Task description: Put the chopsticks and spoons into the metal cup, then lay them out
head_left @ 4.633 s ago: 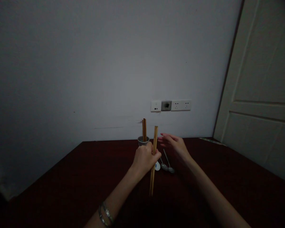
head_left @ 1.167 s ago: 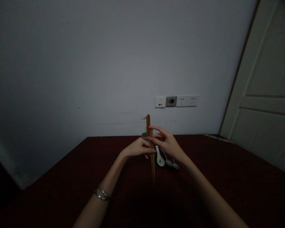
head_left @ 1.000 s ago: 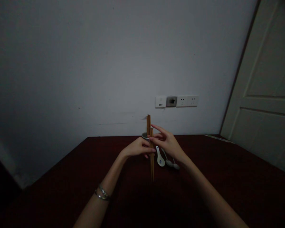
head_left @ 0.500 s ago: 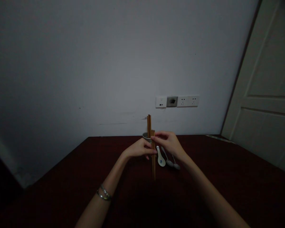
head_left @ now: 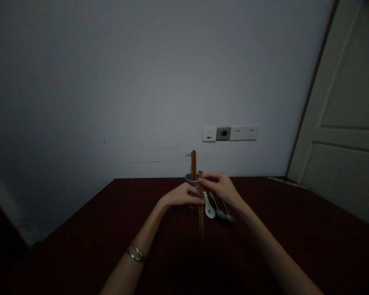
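A pair of wooden chopsticks (head_left: 201, 217) stands nearly upright between my two hands. My right hand (head_left: 219, 186) pinches them close to the top, with thumb and fingertips together. Lower down, my left hand (head_left: 183, 196) closes its fingers and thumb around the same chopsticks. Behind them is a metal cup (head_left: 190, 178) with more chopsticks (head_left: 193, 164) standing in it; its lower part is hidden by my left hand. Just right of the held chopsticks lies a white soup spoon (head_left: 209, 209) with a blue mark.
Two metal spoons (head_left: 220, 214) lie side by side on the dark red table (head_left: 110, 229), left of my right forearm. The table's far edge meets a pale wall (head_left: 126, 102) with sockets (head_left: 243, 132). A panelled door (head_left: 347, 123) stands at the right.
Both hands and the held chopsticks appear slightly lower, and the chopsticks sit a little to the right. The whole view has shifted slightly too. My grip looks the same.
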Motion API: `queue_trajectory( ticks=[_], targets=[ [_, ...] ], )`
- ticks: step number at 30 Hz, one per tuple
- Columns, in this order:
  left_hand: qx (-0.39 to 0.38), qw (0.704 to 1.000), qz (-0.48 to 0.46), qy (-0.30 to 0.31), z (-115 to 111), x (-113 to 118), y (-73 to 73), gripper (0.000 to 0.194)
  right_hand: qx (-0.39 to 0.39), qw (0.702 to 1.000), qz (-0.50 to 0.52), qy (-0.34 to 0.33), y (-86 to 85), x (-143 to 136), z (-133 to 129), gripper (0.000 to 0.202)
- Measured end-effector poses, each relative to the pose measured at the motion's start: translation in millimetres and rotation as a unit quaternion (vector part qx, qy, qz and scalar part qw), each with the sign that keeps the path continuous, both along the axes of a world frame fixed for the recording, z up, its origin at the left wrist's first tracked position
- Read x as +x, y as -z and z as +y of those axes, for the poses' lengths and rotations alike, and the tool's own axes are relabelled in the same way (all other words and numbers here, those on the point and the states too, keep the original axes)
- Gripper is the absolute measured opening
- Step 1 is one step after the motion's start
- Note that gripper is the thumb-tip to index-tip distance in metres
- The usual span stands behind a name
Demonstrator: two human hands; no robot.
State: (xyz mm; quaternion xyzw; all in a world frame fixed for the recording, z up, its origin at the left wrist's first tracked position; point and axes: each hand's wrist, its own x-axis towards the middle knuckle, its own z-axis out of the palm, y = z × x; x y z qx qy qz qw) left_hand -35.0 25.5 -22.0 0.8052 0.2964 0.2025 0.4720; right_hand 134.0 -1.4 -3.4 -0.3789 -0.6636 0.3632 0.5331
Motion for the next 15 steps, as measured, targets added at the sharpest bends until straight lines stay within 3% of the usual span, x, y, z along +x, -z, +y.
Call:
queue_trajectory(
  ticks=[3, 6, 11, 15],
  targets=[
    [-0.025, 1.0, -0.008, -0.015, 11, -11, 2.6, 0.034, -0.003, 1.0, -0.001, 0.02, -7.4, 7, 7, 0.026],
    [-0.06, 0.995, -0.034, -0.078, 30, -27, 14.1, 0.041, 0.007, 0.999, 0.01, 0.041, -24.3, 18, 21, 0.027],
    [-0.117, 0.968, -0.091, -0.204, 63, -51, 51.0, 0.05, 0.036, 0.997, 0.031, 0.056, -67.1, 29, 52, 0.026],
    [-0.155, 0.945, -0.129, -0.257, 78, -61, 82.9, 0.052, 0.073, 0.992, 0.03, 0.098, -91.8, 26, 82, 0.023]
  ],
)
